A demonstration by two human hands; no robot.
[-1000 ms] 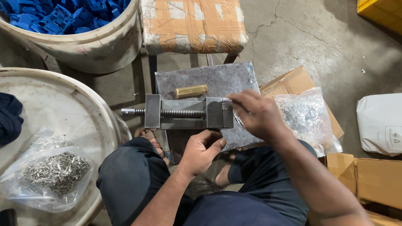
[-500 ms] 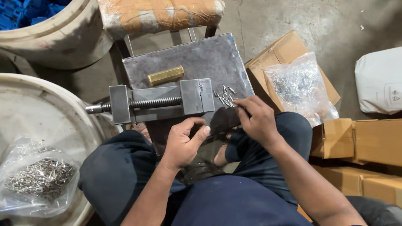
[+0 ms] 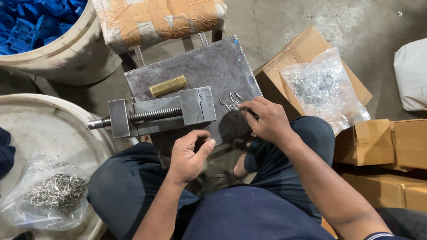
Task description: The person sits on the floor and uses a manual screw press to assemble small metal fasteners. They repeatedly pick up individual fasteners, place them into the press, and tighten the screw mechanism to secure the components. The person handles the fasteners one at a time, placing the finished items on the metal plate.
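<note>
Right-hand grip (image 3: 266, 121) is pinched together on small pins (image 3: 230, 102) scattered just beyond its fingertips on the steel plate (image 3: 209, 66). Left hand (image 3: 189, 153), loosely curled and empty, is held farther away, below the vise (image 3: 162, 114).

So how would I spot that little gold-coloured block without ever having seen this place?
Find the grey steel plate on the stand before the seated person. A steel vise lies across it; just behind the vise sits the brass block, the only yellow, shiny bar among grey metal.
</note>
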